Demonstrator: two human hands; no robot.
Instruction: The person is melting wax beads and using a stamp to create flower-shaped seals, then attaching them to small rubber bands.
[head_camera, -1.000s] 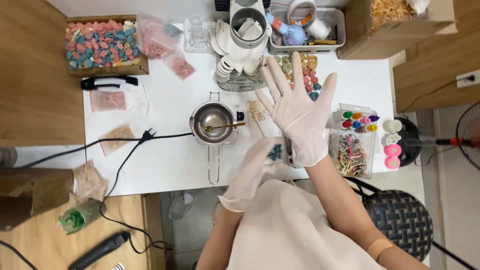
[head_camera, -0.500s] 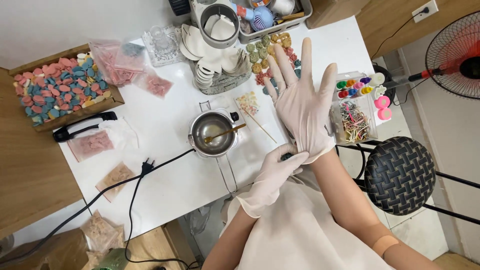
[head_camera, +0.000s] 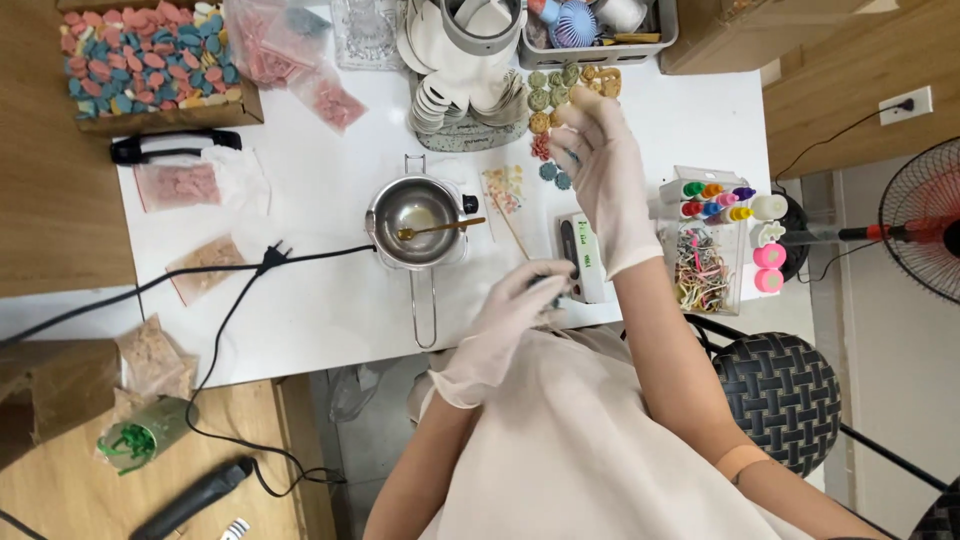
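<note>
Right gloved hand (head_camera: 608, 175) has curled from a flat spread into loose bent fingers, holding nothing, above the small round coloured wax pieces (head_camera: 553, 100). Left gloved hand (head_camera: 520, 305) has slid off the right cuff, fingers half-closed, grip unclear, just beside the small white digital scale (head_camera: 583, 255); steel melting pot (head_camera: 415, 215) sits left of it.

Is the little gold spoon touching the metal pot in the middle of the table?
Touching. The head view shows the gold spoon lying across the metal pot, its bowl inside and its handle resting on the right rim.
</note>
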